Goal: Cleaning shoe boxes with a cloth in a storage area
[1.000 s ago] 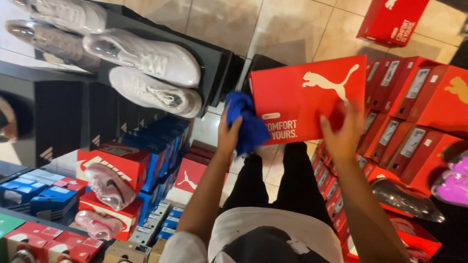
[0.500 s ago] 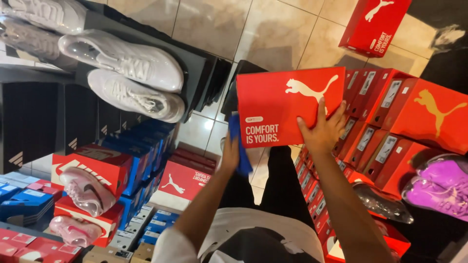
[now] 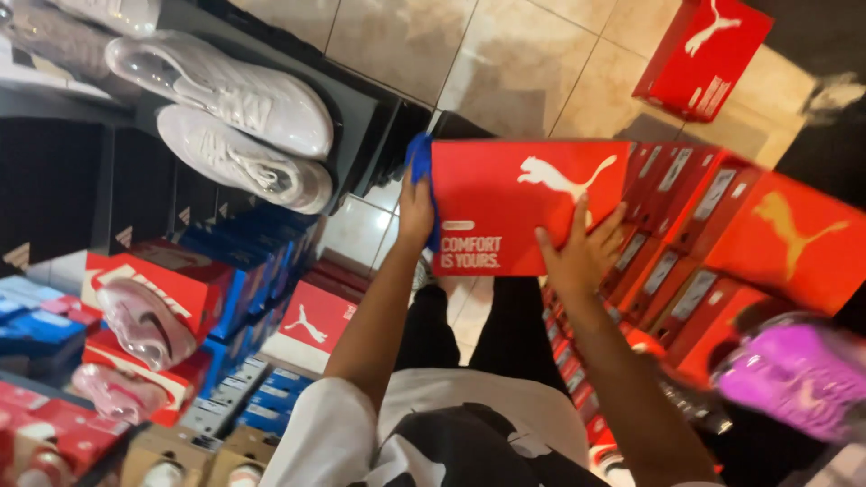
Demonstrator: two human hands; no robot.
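Evidently the red shoebox (image 3: 528, 207) is held out in front of the body, over the tiled floor (image 3: 406, 45) and just left of the stacked red boxes (image 3: 713, 225); wiping it well probably means keeping it level and steady while the blue cloth (image 3: 420, 171) works along its left end. Left hand (image 3: 415, 212) is raised at that end, arm nearly straight, fingers closed around the cloth and pressed to the box's edge. Right hand (image 3: 577, 257) lies open and splayed flat against the lid's lower right, bracing it.
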